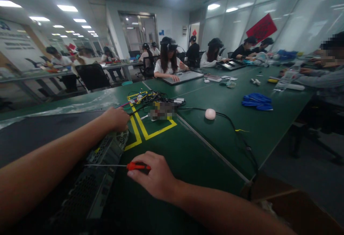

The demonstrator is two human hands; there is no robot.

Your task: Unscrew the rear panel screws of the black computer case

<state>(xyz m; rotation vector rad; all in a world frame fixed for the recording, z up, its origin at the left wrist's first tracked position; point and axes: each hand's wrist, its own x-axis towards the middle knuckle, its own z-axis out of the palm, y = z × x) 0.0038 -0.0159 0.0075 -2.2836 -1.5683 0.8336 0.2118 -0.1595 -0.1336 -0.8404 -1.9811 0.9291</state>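
My right hand [154, 172] is closed around the red handle of a screwdriver [131, 166]. The screwdriver's long thin shaft points left, across the back panel of a computer case [106, 170]. That case lies at the lower left, its dark broad side up, with vent holes and a round fan grille [123, 137] along the panel. At the panel's far end, my left hand [118, 118] is curled over the case's corner; its fingertips are partly hidden. Thin coloured wires [129, 103] run just beyond the left hand.
A tangle of black cables [154, 97] lies past yellow tape marks [158, 132] on the green table [188, 152]. To the right are a pale pink rounded object [210, 114], a blue bundle [257, 101] and a long black cable [233, 124]. Several people work farther back.
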